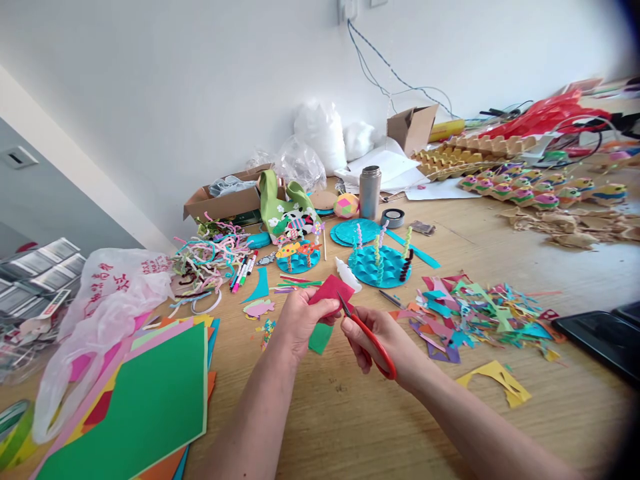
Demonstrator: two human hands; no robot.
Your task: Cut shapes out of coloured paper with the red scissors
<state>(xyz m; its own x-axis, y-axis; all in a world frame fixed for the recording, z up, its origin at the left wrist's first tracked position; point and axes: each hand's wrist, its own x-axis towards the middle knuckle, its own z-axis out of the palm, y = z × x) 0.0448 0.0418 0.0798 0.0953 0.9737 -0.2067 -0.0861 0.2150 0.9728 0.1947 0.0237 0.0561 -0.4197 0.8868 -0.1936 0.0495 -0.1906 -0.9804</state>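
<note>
Between the thumb and fingers of my left hand [300, 320] is a small piece of red paper [332, 288]. My right hand [380, 337] grips red-handled scissors [377, 350], whose blades meet the paper's right edge. Below the left hand, a green paper piece [321, 338] lies on the table. Just beyond the hands are a white glue bottle [347, 275] and a blue scalloped base [380, 265] with twisted pipe cleaners standing on it. A pink fish-shaped cutout [259, 308] rests to the left.
Coloured paper scraps [480, 313] are heaped at right, near a black device [600, 343]. A stack of coloured sheets [135, 400] lies front left, beside a plastic bag [107, 300]. Pipe cleaners [210, 260], a metal bottle [370, 192] and egg cartons [450, 160] stand farther back.
</note>
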